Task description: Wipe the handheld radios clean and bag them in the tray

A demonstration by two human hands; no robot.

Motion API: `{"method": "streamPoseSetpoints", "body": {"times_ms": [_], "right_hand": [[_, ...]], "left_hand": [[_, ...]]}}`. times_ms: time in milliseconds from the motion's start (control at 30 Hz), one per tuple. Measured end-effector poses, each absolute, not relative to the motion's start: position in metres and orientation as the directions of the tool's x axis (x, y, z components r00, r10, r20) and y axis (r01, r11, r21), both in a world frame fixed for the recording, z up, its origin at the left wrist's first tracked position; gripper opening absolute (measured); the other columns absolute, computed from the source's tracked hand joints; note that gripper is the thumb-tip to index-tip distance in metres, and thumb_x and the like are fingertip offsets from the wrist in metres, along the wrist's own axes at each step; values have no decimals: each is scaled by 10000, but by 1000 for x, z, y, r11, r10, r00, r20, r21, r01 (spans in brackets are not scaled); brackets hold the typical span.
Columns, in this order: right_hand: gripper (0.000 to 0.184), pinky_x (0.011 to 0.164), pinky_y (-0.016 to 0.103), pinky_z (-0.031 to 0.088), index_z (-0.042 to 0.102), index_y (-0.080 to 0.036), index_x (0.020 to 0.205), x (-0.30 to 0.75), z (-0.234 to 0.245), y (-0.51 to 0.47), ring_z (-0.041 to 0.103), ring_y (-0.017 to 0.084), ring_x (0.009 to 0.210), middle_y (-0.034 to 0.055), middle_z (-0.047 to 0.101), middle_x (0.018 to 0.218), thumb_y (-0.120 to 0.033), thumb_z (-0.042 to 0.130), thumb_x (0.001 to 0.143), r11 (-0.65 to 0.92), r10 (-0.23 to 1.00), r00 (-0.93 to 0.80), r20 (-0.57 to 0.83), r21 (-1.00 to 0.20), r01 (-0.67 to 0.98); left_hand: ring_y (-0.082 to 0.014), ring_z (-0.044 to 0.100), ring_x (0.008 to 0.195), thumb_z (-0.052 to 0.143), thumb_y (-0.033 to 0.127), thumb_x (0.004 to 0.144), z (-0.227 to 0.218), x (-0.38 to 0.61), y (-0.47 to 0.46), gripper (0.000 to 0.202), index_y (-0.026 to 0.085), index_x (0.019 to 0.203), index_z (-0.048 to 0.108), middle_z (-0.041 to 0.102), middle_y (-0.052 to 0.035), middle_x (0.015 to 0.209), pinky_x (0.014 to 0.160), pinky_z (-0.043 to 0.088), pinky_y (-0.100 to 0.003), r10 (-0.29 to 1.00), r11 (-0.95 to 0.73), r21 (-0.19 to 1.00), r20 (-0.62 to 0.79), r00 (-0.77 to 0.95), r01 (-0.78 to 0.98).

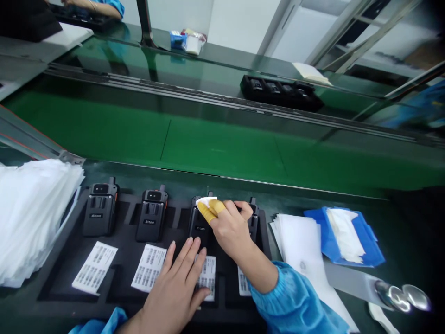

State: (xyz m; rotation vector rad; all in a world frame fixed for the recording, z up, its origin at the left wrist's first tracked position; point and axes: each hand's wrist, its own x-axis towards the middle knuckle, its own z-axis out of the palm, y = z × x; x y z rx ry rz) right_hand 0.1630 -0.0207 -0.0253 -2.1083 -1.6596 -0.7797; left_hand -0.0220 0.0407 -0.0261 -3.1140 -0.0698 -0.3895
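Several black handheld radios marked "Riton" lie in a black foam tray [121, 255], each with a white barcode label sheet [95, 268] below it. My right hand [231, 227], with yellow finger cots on two fingers, pinches a white wipe [207, 200] against the top of the third radio [197, 229] from the left. That hand partly covers this radio and the rightmost radio [253, 218]. My left hand [177, 287] lies open, fingertips at the third radio's lower end, over part of its label sheet. The first radio [99, 213] and second radio [152, 215] are untouched.
White sleeves or bags [34, 218] are piled at the left. To the right are white sheets [302, 241], a blue box [371, 246] with white wipes and shiny round metal pieces [399, 297]. A green conveyor [222, 144] runs behind. A co-worker's hand [79, 3] shows far left.
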Motion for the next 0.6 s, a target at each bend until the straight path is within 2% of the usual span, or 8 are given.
{"method": "streamPoseSetpoints", "body": {"times_ms": [133,300,433,600], "right_hand": [[237,893,405,185,665,-242,687,169,-26,-27,445,177,820,-4,597,723,-84,556,825,-275,780,178,600,73,959],[208,904,396,193,664,-239,712,171,-26,-32,454,162,818,-14,630,770,-80,568,806,-292,765,160,624,115,950],[253,904,390,208,655,-228,684,174,-27,-38,464,150,814,-10,642,798,-57,522,814,-336,742,175,647,134,932],[291,857,388,225,622,-205,593,176,-21,-38,420,157,740,21,608,755,-51,512,814,-494,666,300,683,103,864]], "left_hand": [[-259,445,1284,373,373,967,-24,-22,40,454,117,1321,497,522,-121,1378,1128,135,-471,40,-999,-1,237,971,41],[-251,431,1295,376,383,965,-24,-23,39,461,120,1323,500,515,-114,1386,1142,65,-453,42,-999,2,230,972,43],[-255,431,1296,378,388,964,-26,-22,40,471,117,1332,491,506,-120,1393,1137,82,-455,36,-999,0,240,970,37],[-253,426,1299,391,387,960,-27,-23,41,469,121,1336,483,496,-120,1402,1127,138,-460,33,-999,-9,263,964,37]]}}
